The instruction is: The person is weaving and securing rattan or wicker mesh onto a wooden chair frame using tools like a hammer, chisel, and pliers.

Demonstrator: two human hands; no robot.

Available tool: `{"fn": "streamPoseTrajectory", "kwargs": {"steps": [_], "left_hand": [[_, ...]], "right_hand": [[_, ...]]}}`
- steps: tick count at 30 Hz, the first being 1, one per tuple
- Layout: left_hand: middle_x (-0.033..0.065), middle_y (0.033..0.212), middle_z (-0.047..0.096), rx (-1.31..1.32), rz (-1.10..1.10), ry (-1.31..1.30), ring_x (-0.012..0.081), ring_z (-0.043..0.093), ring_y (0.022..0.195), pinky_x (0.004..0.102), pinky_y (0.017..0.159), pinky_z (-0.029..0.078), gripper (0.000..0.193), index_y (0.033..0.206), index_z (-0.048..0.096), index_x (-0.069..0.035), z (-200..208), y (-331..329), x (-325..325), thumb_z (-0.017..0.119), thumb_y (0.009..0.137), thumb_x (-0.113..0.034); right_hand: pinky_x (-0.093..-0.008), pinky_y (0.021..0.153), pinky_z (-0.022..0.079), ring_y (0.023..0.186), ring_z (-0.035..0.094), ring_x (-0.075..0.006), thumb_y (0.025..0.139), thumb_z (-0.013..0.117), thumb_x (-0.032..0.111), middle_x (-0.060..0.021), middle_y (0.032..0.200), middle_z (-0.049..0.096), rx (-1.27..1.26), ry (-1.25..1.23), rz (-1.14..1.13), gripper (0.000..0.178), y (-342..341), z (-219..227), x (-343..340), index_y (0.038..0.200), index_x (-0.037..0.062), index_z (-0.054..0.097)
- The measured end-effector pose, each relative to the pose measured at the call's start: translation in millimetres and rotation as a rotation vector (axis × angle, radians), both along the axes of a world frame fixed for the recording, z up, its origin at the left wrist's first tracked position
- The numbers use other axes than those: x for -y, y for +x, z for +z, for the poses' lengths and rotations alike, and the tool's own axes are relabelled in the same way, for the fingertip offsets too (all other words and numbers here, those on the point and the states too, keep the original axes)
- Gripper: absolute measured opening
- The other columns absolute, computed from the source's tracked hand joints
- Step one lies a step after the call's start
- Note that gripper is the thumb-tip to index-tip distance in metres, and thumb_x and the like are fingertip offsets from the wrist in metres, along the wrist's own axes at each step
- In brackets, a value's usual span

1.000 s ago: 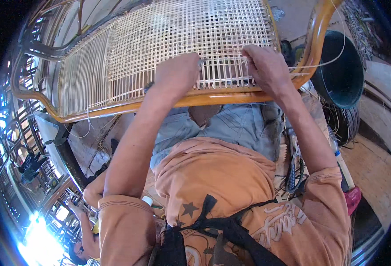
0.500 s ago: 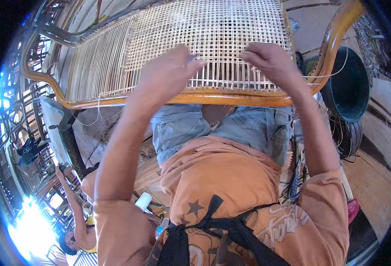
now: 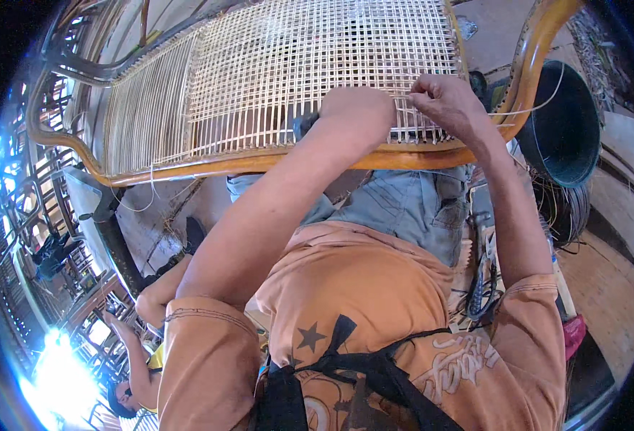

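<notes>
A woven cane panel (image 3: 259, 79) stretches across a curved, varnished wooden frame (image 3: 209, 169) over my lap. My left hand (image 3: 356, 113) is closed in a fist on the weave near the front rail. A dark, rounded end like a tool's handle (image 3: 304, 125) sticks out at its left side; what lies inside the fist is hidden. Just right of it my right hand (image 3: 446, 104) has its thumb and fingertips pinched together above the weave. Anything between them is too small to make out. A pale cane strand (image 3: 507, 113) runs out past the right wrist and loops upward.
A dark green bucket (image 3: 565, 129) stands to the right, with a dark coil (image 3: 565, 212) below it. Another loose strand (image 3: 136, 208) hangs below the rail at left. A co-worker (image 3: 141, 366) sits at lower left. Frames of furniture (image 3: 40, 187) crowd the far left.
My left hand has moved right, closer to my right hand, and its forearm now slants across my lap. My right hand has shifted only slightly. The dark end beside the left fist now shows.
</notes>
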State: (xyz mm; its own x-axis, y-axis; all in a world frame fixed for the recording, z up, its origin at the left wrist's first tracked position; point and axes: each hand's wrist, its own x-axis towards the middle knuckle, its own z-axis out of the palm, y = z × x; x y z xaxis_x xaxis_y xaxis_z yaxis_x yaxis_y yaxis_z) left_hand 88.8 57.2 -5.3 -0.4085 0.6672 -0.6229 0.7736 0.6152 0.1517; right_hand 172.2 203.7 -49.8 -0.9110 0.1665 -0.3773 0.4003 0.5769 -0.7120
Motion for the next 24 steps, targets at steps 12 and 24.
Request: {"fn": "streamPoseTrajectory", "kwargs": {"steps": [12,24], "left_hand": [[0.0187,0.085,0.066,0.13,0.359,0.014,0.0329,0.065,0.083,0.0446,0.073,0.051,0.051,0.089,0.068,-0.003,-20,-7,17,0.055,0.08,-0.051],[0.0182,0.077,0.065,0.016,0.37,0.091,0.0339,0.063,0.076,0.044,0.069,0.049,0.054,0.078,0.066,-0.003,-22,-1,19,0.055,0.075,-0.056]], "right_hand": [[-0.0424,0.069,0.048,0.077,0.062,-0.0351,0.074,0.055,0.024,-0.0198,0.081,0.063,-0.003,0.134,0.15,0.025,-6,-3,-3,0.083,0.0029,0.065],[-0.0391,0.059,0.045,0.061,0.057,-0.0294,0.072,0.053,0.017,-0.0172,0.066,0.058,-0.003,0.109,0.165,0.02,-6,-7,-10,0.076,-0.001,0.059]]}}
